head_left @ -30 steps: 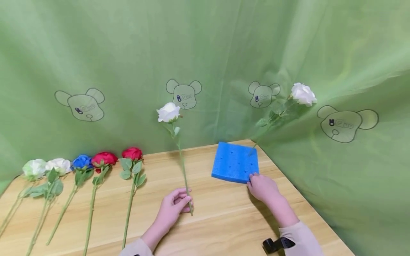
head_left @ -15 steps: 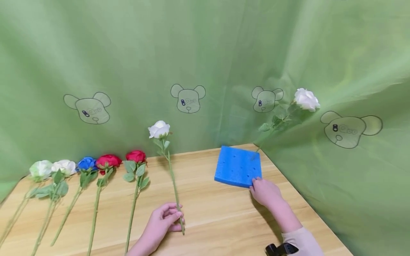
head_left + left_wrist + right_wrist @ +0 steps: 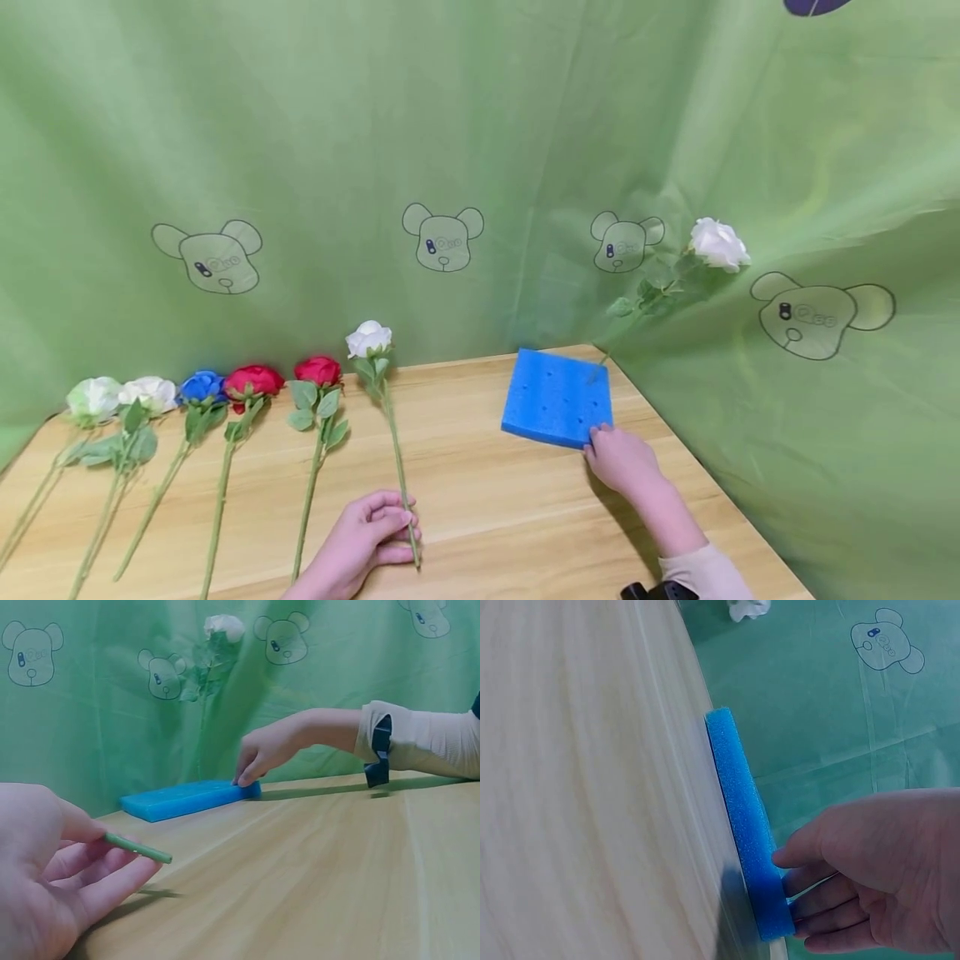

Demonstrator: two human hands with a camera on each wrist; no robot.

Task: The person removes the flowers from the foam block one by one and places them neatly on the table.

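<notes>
My left hand (image 3: 367, 533) pinches a white rose (image 3: 369, 339) near the cut end of its green stem, thumb against fingers. Its bloom points away toward the curtain, to the right of the nearest red rose. In the left wrist view only the stem end (image 3: 142, 848) shows, raised over the tabletop. My right hand (image 3: 624, 460) holds the near right corner of a blue foam block (image 3: 551, 400), thumb and fingertips at its edge. Several small holes dot the block's top. A second white rose (image 3: 718, 244) stands in its far right part, leaning right.
On the left of the wooden table (image 3: 480, 517) lie two red roses (image 3: 253, 381), a blue rose (image 3: 201, 387), a white rose (image 3: 148, 393) and a green-white rose (image 3: 93, 400). A green curtain (image 3: 337, 150) with bear prints rises behind and along the right edge.
My left hand has drawn the rose left and toward me, and its bloom has come down. The right hand keeps its hold at the foam block's corner. The head view has shifted slightly.
</notes>
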